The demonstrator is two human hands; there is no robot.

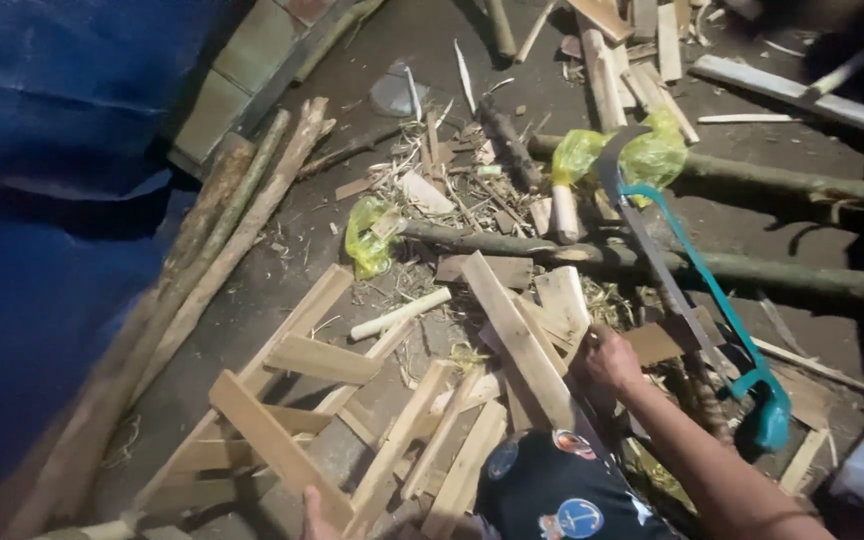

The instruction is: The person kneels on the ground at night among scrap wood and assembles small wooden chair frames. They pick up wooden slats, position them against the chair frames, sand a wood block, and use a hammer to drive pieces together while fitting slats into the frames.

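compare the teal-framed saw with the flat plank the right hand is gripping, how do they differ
The teal-framed saw is metal with a curved coloured frame; the flat plank is pale bare wood, straight and broad. The right hand grips the plank's edge, while no hand touches the saw. Both lie slanted on the wood scraps.

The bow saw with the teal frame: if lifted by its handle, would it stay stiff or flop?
The bow saw likely stays stiff: its frame looks like rigid metal tubing. Probably light, being thin and open. It may snag on the wood scraps it lies across.
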